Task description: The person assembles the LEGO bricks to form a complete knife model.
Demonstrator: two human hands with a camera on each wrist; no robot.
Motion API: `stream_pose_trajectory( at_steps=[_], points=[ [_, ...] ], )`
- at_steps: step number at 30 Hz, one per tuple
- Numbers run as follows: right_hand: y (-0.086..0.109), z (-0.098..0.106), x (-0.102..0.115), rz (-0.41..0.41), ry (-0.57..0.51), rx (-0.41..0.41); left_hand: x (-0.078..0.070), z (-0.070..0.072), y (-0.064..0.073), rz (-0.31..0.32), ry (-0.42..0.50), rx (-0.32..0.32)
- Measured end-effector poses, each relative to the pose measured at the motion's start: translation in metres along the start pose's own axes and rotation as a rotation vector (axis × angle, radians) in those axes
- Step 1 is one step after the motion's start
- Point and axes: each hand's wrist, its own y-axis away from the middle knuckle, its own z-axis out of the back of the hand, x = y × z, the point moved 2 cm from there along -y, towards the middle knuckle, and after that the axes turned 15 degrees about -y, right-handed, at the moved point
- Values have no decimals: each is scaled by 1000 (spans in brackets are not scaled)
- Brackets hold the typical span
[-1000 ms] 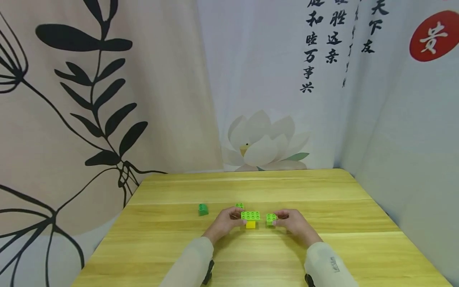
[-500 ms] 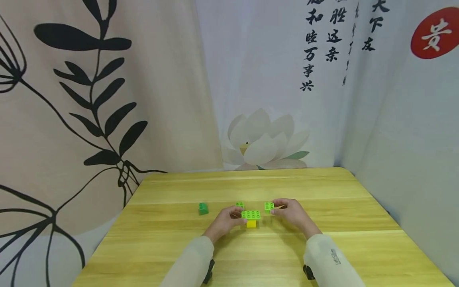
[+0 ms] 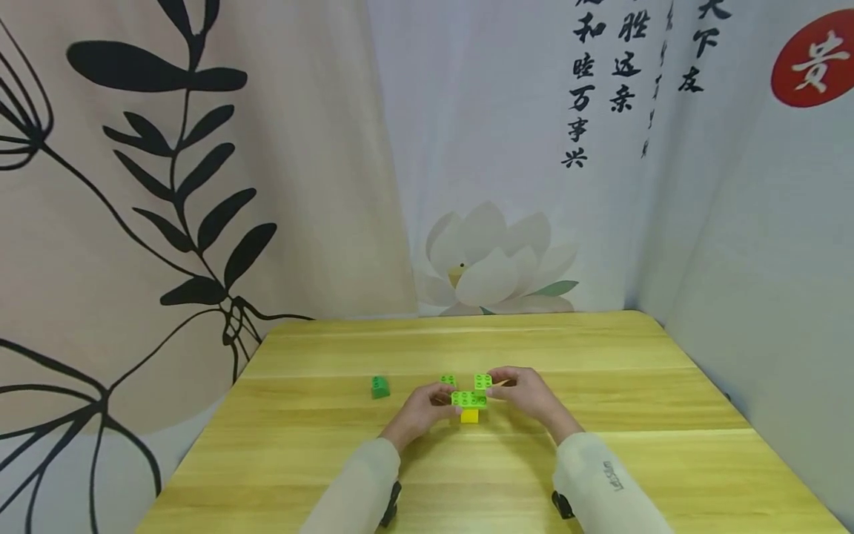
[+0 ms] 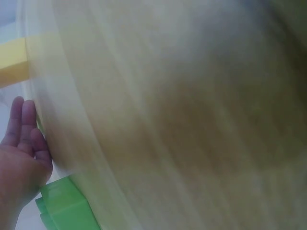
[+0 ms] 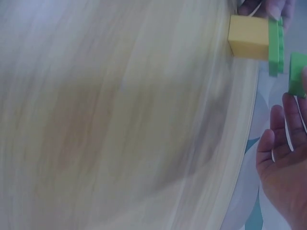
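My left hand (image 3: 422,410) pinches the left end of a light green studded plate (image 3: 468,399). Under that plate is a yellow brick (image 3: 470,417), which stands on the table in the right wrist view. Between thumb and fingertips, my right hand (image 3: 528,394) holds a small light green brick (image 3: 482,381). The brick is just above the plate's right end, and a gap separates them in the right wrist view. Behind the left fingers, another light green brick (image 3: 448,380) is partly hidden. My left hand's lower fingers (image 4: 28,120) extend beside the table surface in the left wrist view.
A darker green brick (image 3: 380,387) with a sloped side lies to the left of the hands. The wooden table (image 3: 560,341) reaches back to a printed curtain (image 3: 320,163). A pale curtain (image 3: 747,245) hangs along the right side.
My right hand has lifted the small light green brick and carried it left, from beside the plate to above its right end. The left hand has stayed at the plate.
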Motion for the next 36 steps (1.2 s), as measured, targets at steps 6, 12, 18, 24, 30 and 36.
stream_pose_trajectory(
  at_steps=[6,12,18,24,30,36],
  points=[
    [-2,-10,4,4,-12,38,0,1,-2,-4,4,2],
    [-4,-16,4,11,-6,61,0,1,-2,-8,4,2],
    [-4,-20,1,14,2,99,1,1,-4,-2,3,5],
    [-5,-22,-1,12,8,119,4,0,-4,5,9,9],
    [-6,-20,-1,28,67,128,3,0,-5,9,-2,6],
    [-4,-20,0,17,111,111,2,0,-4,21,-20,9]
  ],
)
